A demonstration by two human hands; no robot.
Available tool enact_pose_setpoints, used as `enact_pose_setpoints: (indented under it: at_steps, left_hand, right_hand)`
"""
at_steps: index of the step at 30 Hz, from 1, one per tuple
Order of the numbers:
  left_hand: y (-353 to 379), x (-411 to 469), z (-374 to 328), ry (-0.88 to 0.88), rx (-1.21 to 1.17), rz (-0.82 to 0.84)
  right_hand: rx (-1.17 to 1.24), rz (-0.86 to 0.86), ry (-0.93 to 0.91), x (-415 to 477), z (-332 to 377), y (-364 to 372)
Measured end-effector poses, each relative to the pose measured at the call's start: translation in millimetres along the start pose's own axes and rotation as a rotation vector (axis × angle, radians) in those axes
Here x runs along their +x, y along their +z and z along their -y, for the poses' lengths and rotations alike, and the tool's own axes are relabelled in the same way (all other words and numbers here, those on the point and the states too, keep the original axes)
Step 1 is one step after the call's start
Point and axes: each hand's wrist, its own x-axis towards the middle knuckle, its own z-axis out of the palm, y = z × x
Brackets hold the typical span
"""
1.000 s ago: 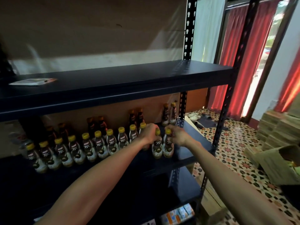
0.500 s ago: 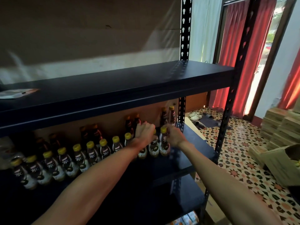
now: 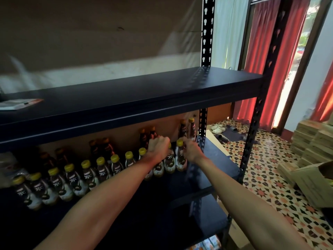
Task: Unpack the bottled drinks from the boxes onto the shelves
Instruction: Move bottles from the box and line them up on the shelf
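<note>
Bottled drinks (image 3: 86,175) with yellow caps stood in a front row along the middle shelf (image 3: 218,159), starting at its left end, with darker pairs (image 3: 186,129) spaced behind them against the backing board. Up on the top shelf (image 3: 144,91) a flat booklet (image 3: 18,103) lay at the far left. At the right end of the row your left hand (image 3: 158,147) was curled down over the cap of the second bottle (image 3: 169,164), gripping it from above. Just beside it, your right hand (image 3: 191,150) pinched the neck of the end bottle (image 3: 180,157) under its cap. Both bottles looked to be standing on the board, so I judge you were seating them in line, not carrying them. By this view much of the middle shelf's front row was filled, while bare board showed to the right of the end bottle and across the front of the shelf, and the top shelf offered a long bare run. Your right wrist had the rear upright close behind it, and the front corner post (image 3: 252,141) marked the shelf's outer edge, so room to slide rightward was limited. Further right, across the tiled floor (image 3: 266,177), an open box (image 3: 311,179) sat before the stacked boxes (image 3: 310,139). How many drinks it held I could not tell, but the stack suggests plenty was left to unpack.
</note>
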Motion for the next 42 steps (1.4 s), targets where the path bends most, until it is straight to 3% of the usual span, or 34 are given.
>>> enact_pose_setpoints:
  at_steps: [4,10,14,19,23,30,42]
  left_hand:
    - [4,-12,1,-0.029,-0.043,-0.022]
    - [12,-56,0,0.032,-0.124,-0.294]
    - [36,-101,3,0.058,-0.192,-0.335]
    - [75,-174,11,0.024,-0.222,-0.167]
    - [110,-224,24,-0.045,-0.145,-0.105]
    - [165,-302,31,-0.039,-0.156,-0.024]
    - [271,-417,-8,-0.153,-0.437,0.433]
  right_hand:
    - [-0.055,0.052,0.050,-8,-3,7]
    - [-0.093,-0.289,0.036,-64,8,33]
    - [-0.100,-0.388,-0.064,-105,10,70]
    - [-0.058,-0.250,-0.135,-151,12,119]
    - [-0.128,-0.076,-0.165,-187,13,154]
    - [-0.184,0.042,-0.205,-252,0,201]
    - [-0.165,0.382,0.037,-395,-92,268]
